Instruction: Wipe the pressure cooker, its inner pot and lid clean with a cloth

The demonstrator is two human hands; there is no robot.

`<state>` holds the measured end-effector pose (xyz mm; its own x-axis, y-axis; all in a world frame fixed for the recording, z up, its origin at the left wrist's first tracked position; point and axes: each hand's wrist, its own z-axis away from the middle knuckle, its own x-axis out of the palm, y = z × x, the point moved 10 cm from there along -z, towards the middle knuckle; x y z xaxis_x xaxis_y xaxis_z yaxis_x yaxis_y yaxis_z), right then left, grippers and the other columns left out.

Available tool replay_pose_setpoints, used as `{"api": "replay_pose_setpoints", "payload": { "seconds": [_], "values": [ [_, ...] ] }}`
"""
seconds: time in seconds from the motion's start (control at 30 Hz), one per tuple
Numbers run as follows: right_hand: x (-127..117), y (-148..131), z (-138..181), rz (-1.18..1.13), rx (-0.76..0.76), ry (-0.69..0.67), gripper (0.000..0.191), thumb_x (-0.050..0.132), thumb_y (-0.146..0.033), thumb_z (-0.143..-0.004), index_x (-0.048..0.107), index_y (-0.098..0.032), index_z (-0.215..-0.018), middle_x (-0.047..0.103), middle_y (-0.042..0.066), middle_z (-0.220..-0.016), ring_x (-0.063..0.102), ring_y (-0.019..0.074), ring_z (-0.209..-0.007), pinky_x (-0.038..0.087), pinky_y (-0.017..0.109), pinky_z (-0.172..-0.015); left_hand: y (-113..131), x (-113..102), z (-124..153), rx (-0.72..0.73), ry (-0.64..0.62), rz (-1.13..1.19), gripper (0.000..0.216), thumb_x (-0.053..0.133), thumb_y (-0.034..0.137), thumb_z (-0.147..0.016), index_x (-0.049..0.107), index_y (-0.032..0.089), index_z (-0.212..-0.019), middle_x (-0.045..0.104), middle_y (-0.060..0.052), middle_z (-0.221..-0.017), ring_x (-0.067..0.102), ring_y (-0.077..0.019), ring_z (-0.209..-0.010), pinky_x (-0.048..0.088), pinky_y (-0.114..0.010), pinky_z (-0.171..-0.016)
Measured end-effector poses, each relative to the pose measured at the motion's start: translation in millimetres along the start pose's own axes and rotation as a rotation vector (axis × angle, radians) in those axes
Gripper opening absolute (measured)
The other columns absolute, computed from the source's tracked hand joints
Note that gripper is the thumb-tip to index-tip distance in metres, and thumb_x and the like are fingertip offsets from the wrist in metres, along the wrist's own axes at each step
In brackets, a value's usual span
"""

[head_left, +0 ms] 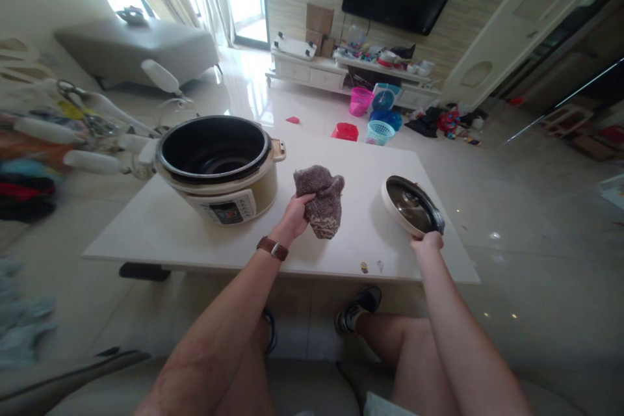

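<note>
My left hand (296, 213) is closed around a brownish-grey cloth (322, 200), which it holds just above the white table (160, 227). A brown watch strap circles that wrist. My right hand (427, 243) grips the near edge of a round cooker lid (412, 205), tilted up with its shiny inner side showing. An open cream rice cooker (219, 169) with a dark inner pot and a front control panel stands on the table, left of the cloth.
Blurred white-handled utensils (92, 133) lie left of the cooker. Beyond the table are a glossy floor, pink, red and blue baskets (377, 123), a low TV cabinet and a grey sofa (136, 49). My knees and a shoe sit under the table's near edge.
</note>
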<state>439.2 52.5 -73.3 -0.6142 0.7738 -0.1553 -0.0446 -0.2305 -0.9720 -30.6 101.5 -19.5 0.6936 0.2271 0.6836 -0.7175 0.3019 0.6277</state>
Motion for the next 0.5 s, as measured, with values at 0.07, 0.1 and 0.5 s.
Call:
{"api": "replay_pose_setpoints", "payload": {
  "seconds": [0.07,0.1,0.5],
  "values": [
    [-2,11,5,-0.101,0.113,0.089,0.052,0.046,-0.023,-0.089,0.04,-0.034,-0.14,0.06,0.011,-0.141,0.076,0.0221,-0.099,0.067,0.049,-0.073,-3,-4,5,0.008,0.012,-0.029,0.04,0.071,0.008,-0.075,0.073,0.011,-0.115,0.081,-0.012,-0.098,0.077,-0.0276,-0.097,0.058,-0.047,-0.103],
    [-2,16,6,-0.164,0.172,0.137,0.057,0.046,-0.02,-0.089,0.035,-0.036,-0.143,0.053,0.011,-0.15,0.076,0.0211,-0.104,0.068,0.047,-0.075,-5,-4,8,0.013,-0.004,-0.042,0.04,0.072,0.009,-0.074,0.073,0.011,-0.114,0.081,-0.013,-0.098,0.077,-0.0282,-0.097,0.057,-0.048,-0.103],
    [83,-35,-37,-0.123,0.256,0.115,0.045,0.045,-0.035,-0.104,0.028,-0.042,-0.145,0.042,0.015,-0.161,0.073,0.0284,-0.119,0.067,0.049,-0.072,-7,-1,-3,0.035,-0.091,-0.236,0.037,0.065,0.013,-0.073,0.072,0.013,-0.109,0.079,-0.012,-0.101,0.073,-0.0272,-0.091,0.058,-0.042,-0.089]
  ]
}}
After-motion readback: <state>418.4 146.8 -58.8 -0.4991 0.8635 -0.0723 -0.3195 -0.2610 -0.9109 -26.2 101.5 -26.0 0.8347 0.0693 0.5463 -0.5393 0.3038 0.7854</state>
